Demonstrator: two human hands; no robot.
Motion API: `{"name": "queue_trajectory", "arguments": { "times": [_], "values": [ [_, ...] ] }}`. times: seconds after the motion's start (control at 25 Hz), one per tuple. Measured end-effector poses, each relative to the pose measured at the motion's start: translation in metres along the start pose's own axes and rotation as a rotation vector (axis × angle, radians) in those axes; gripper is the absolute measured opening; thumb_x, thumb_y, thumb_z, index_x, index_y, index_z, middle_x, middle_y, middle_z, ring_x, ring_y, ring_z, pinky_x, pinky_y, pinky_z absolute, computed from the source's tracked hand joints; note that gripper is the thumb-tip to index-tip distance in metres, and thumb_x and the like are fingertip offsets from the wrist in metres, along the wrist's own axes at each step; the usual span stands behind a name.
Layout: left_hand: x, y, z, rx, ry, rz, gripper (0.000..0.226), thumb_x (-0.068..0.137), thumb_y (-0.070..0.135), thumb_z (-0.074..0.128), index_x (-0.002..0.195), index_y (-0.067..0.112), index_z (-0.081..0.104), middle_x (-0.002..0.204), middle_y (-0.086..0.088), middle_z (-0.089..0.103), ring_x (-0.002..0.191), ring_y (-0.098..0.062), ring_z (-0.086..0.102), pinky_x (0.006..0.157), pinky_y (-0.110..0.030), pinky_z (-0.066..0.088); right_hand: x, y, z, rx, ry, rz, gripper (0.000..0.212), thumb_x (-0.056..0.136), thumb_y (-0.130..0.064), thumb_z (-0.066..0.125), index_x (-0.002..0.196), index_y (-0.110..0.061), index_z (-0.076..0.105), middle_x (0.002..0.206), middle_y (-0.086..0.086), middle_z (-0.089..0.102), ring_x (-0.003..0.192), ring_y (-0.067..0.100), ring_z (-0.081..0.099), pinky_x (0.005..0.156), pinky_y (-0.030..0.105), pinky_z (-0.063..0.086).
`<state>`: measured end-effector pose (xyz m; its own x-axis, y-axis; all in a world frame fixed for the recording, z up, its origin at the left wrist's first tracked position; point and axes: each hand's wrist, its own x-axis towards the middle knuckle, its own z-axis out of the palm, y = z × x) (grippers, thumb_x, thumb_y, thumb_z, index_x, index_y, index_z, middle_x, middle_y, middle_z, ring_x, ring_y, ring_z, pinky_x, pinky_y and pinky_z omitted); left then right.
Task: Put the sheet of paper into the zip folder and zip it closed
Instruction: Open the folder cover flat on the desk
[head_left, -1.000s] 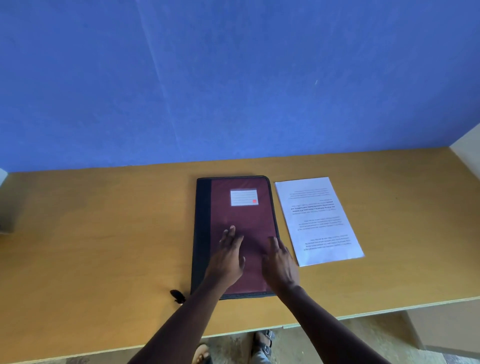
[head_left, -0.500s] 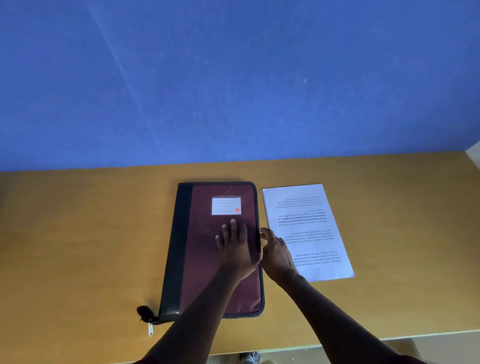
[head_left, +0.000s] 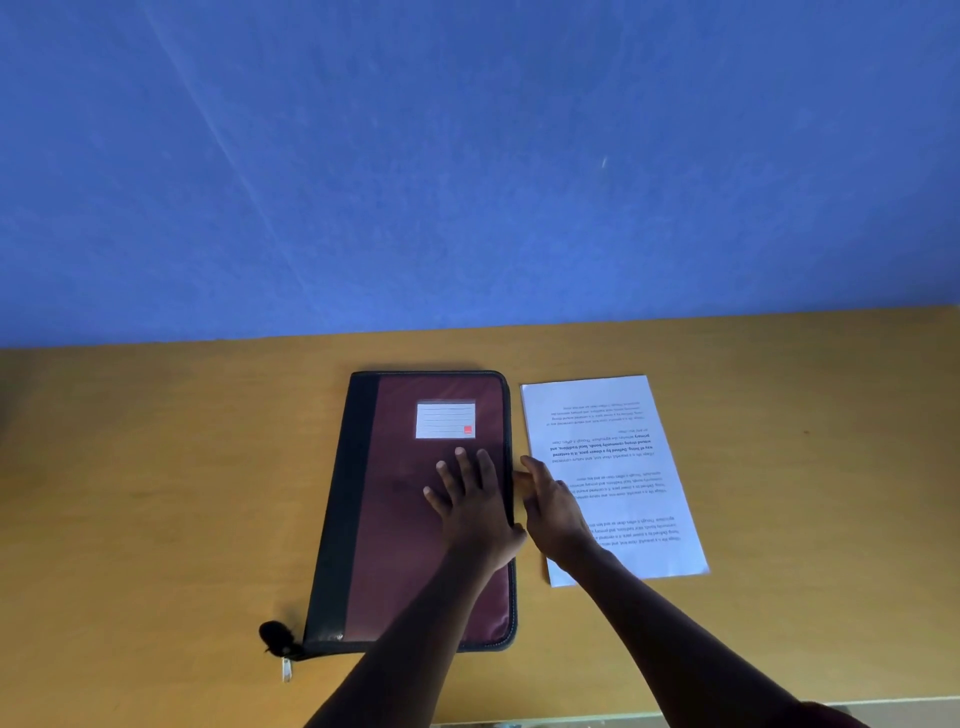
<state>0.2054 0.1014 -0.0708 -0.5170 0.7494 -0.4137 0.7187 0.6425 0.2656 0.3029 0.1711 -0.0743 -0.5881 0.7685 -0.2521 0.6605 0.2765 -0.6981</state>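
A maroon zip folder (head_left: 395, 519) with a black spine and a white label lies closed on the wooden table (head_left: 156, 493). Its zip pull (head_left: 285, 670) hangs off the near left corner. My left hand (head_left: 475, 512) rests flat on the cover near the right edge, fingers spread. My right hand (head_left: 553, 512) is at the folder's right edge, fingertips touching the side, palm over the left part of the printed sheet of paper (head_left: 613, 467). The sheet lies flat just right of the folder, text upside down to me.
A blue wall (head_left: 467, 156) rises behind the table. The table's near edge (head_left: 883, 701) runs along the bottom right.
My left hand slid from the cover's middle toward its right edge. My right hand left the cover for the folder's right side. The view shifted, so folder and paper sit lower.
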Motion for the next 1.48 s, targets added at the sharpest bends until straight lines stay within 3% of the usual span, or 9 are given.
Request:
{"name": "queue_trajectory", "arguments": {
  "times": [0.16, 0.36, 0.56, 0.72, 0.84, 1.08, 1.28, 1.4, 1.48],
  "values": [
    [0.0, 0.007, -0.007, -0.034, -0.024, -0.009, 0.118, 0.081, 0.046, 0.071, 0.154, 0.016, -0.017, 0.164, -0.016, -0.017, 0.147, -0.05, -0.014, 0.115, -0.069, 0.003, 0.002, -0.003, -0.004, -0.046, -0.046, 0.029, 0.045, 0.098, -0.012, 0.043, 0.142, -0.022, 0.039, 0.117, 0.012, 0.067, 0.1, 0.03, 0.066, 0.074, 0.032, 0.056],
    [-0.007, 0.016, -0.019, 0.046, -0.027, 0.042, 0.119, 0.078, 0.049, 0.073, 0.155, 0.022, -0.013, 0.164, -0.017, -0.015, 0.146, -0.054, -0.005, 0.113, -0.069, 0.017, 0.003, -0.007, -0.008, -0.181, -0.139, 0.072, 0.063, 0.087, -0.014, 0.067, 0.14, -0.033, 0.038, 0.105, 0.01, 0.068, 0.08, 0.029, 0.069, 0.067, 0.042, 0.061],
    [-0.016, 0.017, -0.041, 0.073, -0.033, 0.11, 0.109, 0.08, 0.039, 0.072, 0.155, 0.035, -0.007, 0.164, -0.015, -0.013, 0.145, -0.057, 0.003, 0.109, -0.067, 0.03, 0.009, -0.006, -0.012, -0.259, -0.152, 0.061, 0.056, 0.089, -0.012, 0.062, 0.135, -0.037, 0.042, 0.098, 0.011, 0.064, 0.074, 0.031, 0.066, 0.056, 0.035, 0.054],
    [-0.026, 0.018, -0.066, 0.079, -0.012, 0.152, 0.087, 0.084, 0.031, 0.068, 0.153, 0.033, 0.016, 0.165, -0.015, -0.007, 0.143, -0.056, 0.012, 0.103, -0.059, 0.044, 0.01, -0.008, -0.012, -0.28, -0.167, 0.04, 0.048, 0.093, -0.019, 0.055, 0.135, -0.037, 0.043, 0.105, 0.012, 0.065, 0.092, 0.035, 0.065, 0.073, 0.04, 0.055],
    [-0.033, 0.02, -0.09, 0.102, 0.001, 0.121, 0.073, 0.088, 0.031, 0.063, 0.151, 0.024, 0.027, 0.165, -0.016, 0.0, 0.141, -0.055, 0.023, 0.097, -0.051, 0.051, 0.008, -0.013, -0.002, -0.378, -0.17, 0.041, 0.051, 0.091, -0.015, 0.05, 0.138, -0.03, 0.039, 0.108, 0.01, 0.067, 0.116, 0.031, 0.048, 0.094, 0.046, 0.039],
    [-0.05, 0.004, -0.141, 0.071, 0.089, 0.116, 0.058, 0.088, 0.022, 0.065, 0.141, 0.017, 0.043, 0.161, -0.019, 0.021, 0.111, -0.039, 0.064, 0.079, -0.042, 0.059, -0.004, -0.038, 0.013, -0.431, -0.171, 0.1, 0.04, 0.087, -0.02, 0.046, 0.127, -0.024, 0.043, 0.109, 0.007, 0.066, 0.118, 0.031, 0.04, 0.095, 0.046, 0.035],
    [-0.065, -0.039, -0.187, 0.015, 0.196, 0.178, 0.053, 0.084, 0.011, 0.058, 0.136, 0.012, 0.048, 0.145, -0.014, 0.047, 0.102, -0.03, 0.066, 0.076, -0.037, 0.057, -0.019, -0.056, 0.041, -0.557, -0.178, 0.119, 0.072, 0.09, -0.05, 0.055, 0.146, -0.01, 0.031, 0.155, 0.008, 0.027, 0.133, 0.035, 0.033, 0.103, 0.048, 0.035],
    [-0.074, -0.076, -0.217, -0.064, 0.27, 0.168, 0.045, 0.08, 0.008, 0.056, 0.125, 0.015, 0.057, 0.128, -0.007, 0.061, 0.102, -0.027, 0.063, 0.071, -0.029, 0.048, -0.023, -0.062, 0.052, -0.594, -0.167, 0.166, 0.087, 0.089, -0.055, 0.056, 0.153, -0.009, 0.018, 0.163, 0.01, 0.013, 0.139, 0.037, 0.028, 0.108, 0.049, 0.033],
    [-0.077, -0.103, -0.235, -0.121, 0.292, 0.129, 0.051, 0.081, 0.008, 0.056, 0.131, 0.017, 0.057, 0.126, -0.009, 0.064, 0.103, -0.03, 0.063, 0.074, -0.032, 0.053, -0.024, -0.066, 0.055, -0.624, -0.161, 0.193, 0.09, 0.089, -0.055, 0.057, 0.154, -0.008, 0.015, 0.163, 0.012, 0.009, 0.14, 0.038, 0.027, 0.109, 0.048, 0.032]
  ]
}}
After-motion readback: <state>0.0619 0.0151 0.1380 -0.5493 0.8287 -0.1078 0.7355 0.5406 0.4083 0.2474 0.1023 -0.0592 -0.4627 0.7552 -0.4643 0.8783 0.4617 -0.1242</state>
